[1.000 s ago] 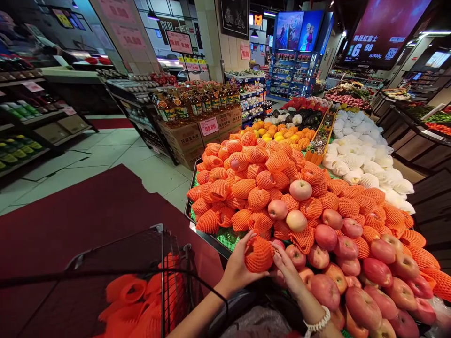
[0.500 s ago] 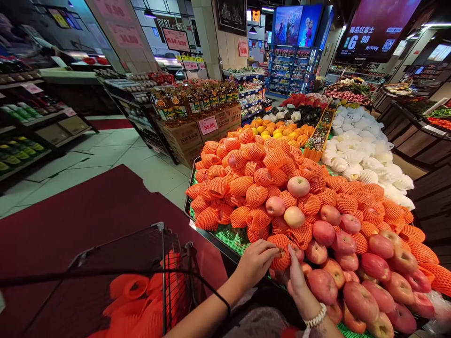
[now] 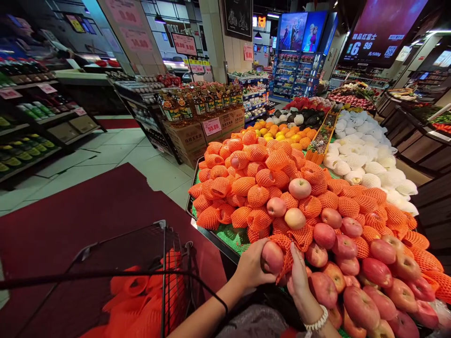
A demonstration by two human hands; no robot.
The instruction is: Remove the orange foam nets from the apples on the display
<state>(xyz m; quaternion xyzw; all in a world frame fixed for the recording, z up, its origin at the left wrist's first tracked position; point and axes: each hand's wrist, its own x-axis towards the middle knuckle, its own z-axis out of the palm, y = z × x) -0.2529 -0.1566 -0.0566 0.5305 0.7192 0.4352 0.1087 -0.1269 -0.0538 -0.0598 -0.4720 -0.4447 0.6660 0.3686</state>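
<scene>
I stand at a fruit stand piled with apples, many in orange foam net sleeves. My left hand is closed around a bare red apple at the near edge of the pile. Close to it on the right, my right hand pinches an orange foam net that hangs half off that apple. A bead bracelet sits on my right wrist.
A black wire basket full of loose orange nets stands at my lower left on a dark red mat. White-netted fruit lies beyond the apples. Boxes with oil bottles and shelves line the tiled aisle.
The apple was fully wrapped in its orange net a second ago. Now the net is pulled to the right and the red skin shows in my left hand.
</scene>
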